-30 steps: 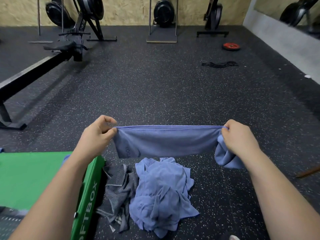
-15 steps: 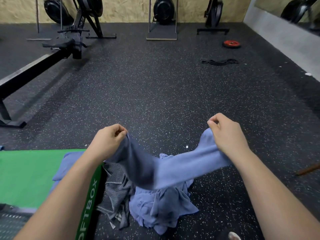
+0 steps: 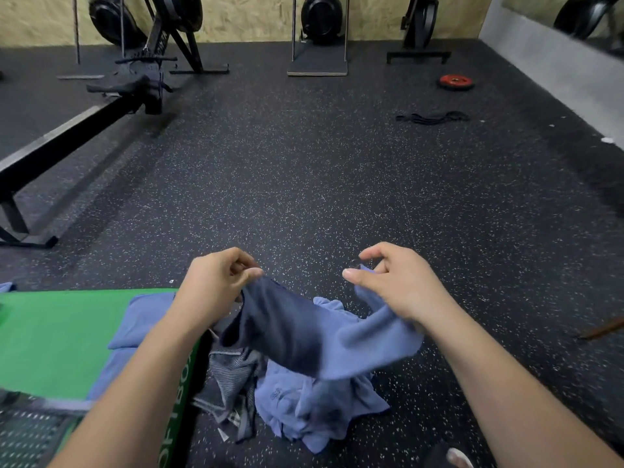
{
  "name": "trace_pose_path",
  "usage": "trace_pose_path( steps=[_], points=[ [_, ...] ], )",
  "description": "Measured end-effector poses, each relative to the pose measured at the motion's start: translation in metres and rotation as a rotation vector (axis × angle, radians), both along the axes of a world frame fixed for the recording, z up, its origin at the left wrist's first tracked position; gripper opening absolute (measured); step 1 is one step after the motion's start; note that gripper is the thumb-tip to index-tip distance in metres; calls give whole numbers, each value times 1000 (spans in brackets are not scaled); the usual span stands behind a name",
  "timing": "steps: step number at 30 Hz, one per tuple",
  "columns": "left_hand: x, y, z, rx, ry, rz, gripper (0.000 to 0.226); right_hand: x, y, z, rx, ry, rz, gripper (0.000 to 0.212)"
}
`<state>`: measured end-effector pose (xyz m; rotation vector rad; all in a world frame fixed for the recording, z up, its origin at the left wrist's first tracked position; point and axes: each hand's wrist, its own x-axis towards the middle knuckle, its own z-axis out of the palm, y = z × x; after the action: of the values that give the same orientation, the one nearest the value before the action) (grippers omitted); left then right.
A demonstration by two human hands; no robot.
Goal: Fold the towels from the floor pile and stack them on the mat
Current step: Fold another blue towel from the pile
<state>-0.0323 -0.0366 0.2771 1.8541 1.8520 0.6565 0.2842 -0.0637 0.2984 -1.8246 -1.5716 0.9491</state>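
1. Two hands on one blue towel (image 3: 341,339). The left hand (image 3: 216,285) pinches one end between thumb and fingers. The right hand (image 3: 401,288) has the other end running under its palm, with thumb and forefinger sticking out loose. Looks like the lower fingers do the holding there, but that bit's hidden.
2. Hands are apart, though not by much. The towel sags in a slack loop between them, hanging right above the floor pile (image 3: 314,410) at the near middle.
3. That pile has more blue cloth, plus a grey striped towel (image 3: 233,369) on its left side, just beside the green mat (image 3: 57,336).
4. The mat sits near left, and a folded towel (image 3: 141,319) already lies on it by its right edge.
5. My read: this is mid-fold, the step where the two ends get joined to halve the cloth.
6. Next move calls for matching the ends corner to corner, taking both into one pinch, and smoothing the hanging fold so it doesn't bunch. Then it goes left onto the folded one.
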Motion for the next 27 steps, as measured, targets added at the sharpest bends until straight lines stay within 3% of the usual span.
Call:
trace_pose_path(
  steps=[4,9,14,19,27],
  points=[
    [7,-9,12,-17,-66,47,11,7,-3,11,-97,-126,-38,42],
    [6,-22,12,-67,-77,90,10,7,-1,12,-103,-250,-81,9],
    [8,-24,3,-43,-20,97,13,9,3,3,-44,-304,-50,20],
    [14,-18,2,-26,6,88,15,-4,-3,-4,33,-160,-35,20],
    [48,-23,10,-44,-220,68,20,-50,-19,-10,66,81,-6,20]
  ],
)
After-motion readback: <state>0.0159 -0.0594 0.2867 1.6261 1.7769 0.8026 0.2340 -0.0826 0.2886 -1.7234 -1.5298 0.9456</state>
